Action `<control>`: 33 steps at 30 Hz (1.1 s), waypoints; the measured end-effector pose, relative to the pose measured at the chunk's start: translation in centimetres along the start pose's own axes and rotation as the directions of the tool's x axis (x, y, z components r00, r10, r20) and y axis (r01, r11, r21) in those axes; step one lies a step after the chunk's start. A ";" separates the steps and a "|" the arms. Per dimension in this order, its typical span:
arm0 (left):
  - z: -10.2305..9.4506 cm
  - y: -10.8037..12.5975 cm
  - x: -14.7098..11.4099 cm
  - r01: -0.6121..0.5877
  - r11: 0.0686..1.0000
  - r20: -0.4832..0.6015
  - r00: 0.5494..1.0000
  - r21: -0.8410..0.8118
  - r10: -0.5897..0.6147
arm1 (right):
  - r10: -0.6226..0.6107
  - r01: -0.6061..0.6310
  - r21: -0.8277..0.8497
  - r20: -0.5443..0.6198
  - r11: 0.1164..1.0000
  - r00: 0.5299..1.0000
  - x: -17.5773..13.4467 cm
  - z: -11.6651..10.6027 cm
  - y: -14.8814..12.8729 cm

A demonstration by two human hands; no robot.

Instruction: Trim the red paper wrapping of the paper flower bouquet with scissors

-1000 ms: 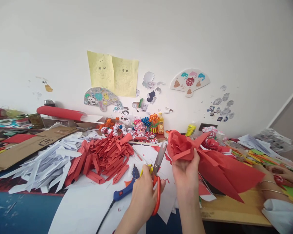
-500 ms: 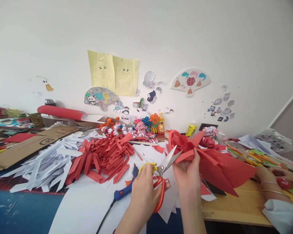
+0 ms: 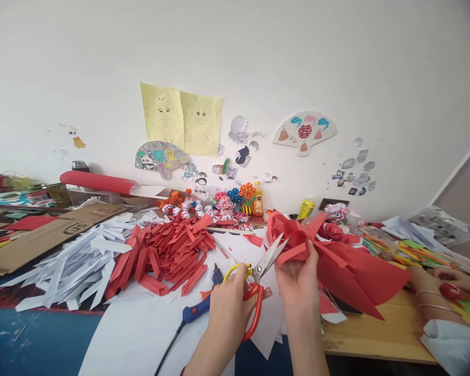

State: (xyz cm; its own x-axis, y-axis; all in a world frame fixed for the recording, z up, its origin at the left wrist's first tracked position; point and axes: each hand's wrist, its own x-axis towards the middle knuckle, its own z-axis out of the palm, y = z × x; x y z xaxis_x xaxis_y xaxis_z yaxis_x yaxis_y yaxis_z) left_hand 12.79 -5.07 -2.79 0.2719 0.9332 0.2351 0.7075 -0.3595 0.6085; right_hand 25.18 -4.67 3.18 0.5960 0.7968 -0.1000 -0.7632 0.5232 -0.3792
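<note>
Two hands are at work above one desk (image 3: 376, 334). The left hand (image 3: 227, 303) has its fingers curled around one pair of scissors (image 3: 259, 269), which has one yellow handle loop and one orange-red one. Its two blades stand apart, pointing up and to the right. The right hand (image 3: 297, 274) grasps one red paper flower (image 3: 288, 230) from below, lifted over the desk just to the right of the scissors. The blade tips overlap the flower's left side in view; whether they touch it I cannot tell. Red paper (image 3: 360, 277) spreads out to the right behind the right hand.

One blue glue gun (image 3: 198, 309) lies beside the left hand on a large white sheet (image 3: 129, 334). Two heaps sit further left, one of white paper strips (image 3: 78, 261) and one of red paper strips (image 3: 164, 253), each with too many to count.

One red roll (image 3: 96, 180) and two bottles, one orange (image 3: 258, 198) and one yellow (image 3: 306, 208), stand or lie toward the wall (image 3: 235, 47). On it are two yellow drawings (image 3: 180, 120) and two fan shapes, one white (image 3: 304, 133) and one busily patterned (image 3: 159, 156).

At the far right, a co-worker's arm (image 3: 434, 300) wears two bangles.
</note>
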 end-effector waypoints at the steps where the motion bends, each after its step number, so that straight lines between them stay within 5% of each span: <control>1: 0.1 -0.1 0.0 -0.004 1.000 -0.004 1.000 0.000 0.004 | -0.002 0.002 0.000 0.002 1.000 1.000 0.0 0.0 0.0; 22: 0.0 -0.2 0.1 -0.057 0.998 0.003 0.998 -0.014 0.057 | -0.003 0.003 -0.021 0.027 1.000 1.000 0.2 -0.5 -0.3; 33: -0.1 -0.4 0.3 -0.056 0.981 0.004 0.998 -0.187 0.058 | 0.005 -0.004 0.017 -0.037 1.000 0.999 1.5 -0.9 -0.7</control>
State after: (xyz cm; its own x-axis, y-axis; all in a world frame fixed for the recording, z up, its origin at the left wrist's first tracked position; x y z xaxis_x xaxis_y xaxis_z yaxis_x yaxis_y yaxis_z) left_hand 12.56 -4.67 -2.88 0.3148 0.9107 0.2673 0.5563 -0.4052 0.7255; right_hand 26.80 -4.08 2.49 0.6009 0.7877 -0.1358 -0.7700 0.5248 -0.3628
